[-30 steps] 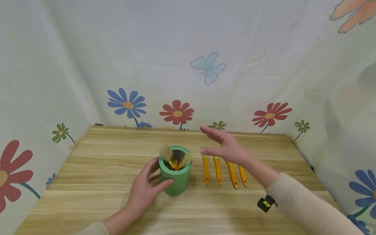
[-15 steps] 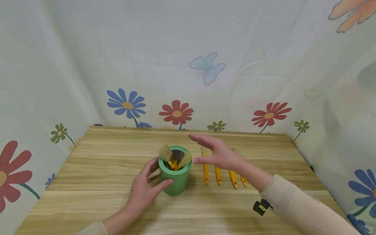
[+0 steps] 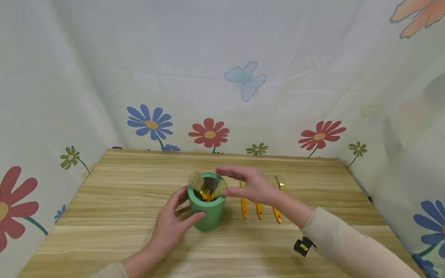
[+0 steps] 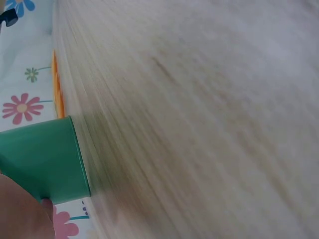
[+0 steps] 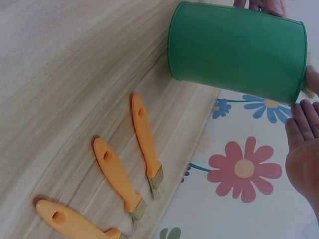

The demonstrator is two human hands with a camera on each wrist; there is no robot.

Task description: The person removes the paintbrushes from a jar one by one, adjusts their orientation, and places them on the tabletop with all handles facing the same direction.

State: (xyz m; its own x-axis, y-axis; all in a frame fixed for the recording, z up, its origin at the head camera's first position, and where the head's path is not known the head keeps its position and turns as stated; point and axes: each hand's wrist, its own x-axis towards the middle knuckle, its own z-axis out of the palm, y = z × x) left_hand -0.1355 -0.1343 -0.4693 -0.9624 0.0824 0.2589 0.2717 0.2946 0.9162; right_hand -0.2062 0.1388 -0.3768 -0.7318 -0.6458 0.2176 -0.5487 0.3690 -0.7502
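Green pot (image 3: 214,213) of brushes (image 3: 196,180) between both hands (image 3: 168,226) (image 3: 253,185)

upright green can (image 3: 213,217) holding brushes (image 3: 197,180)

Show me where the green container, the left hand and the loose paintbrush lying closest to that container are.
Green container (image 3: 214,216): head view, outer wall.
Left hand (image 3: 169,221): head view, back of the hand.
Closest loose paintbrush (image 5: 145,139): right wrist view, orange handle.
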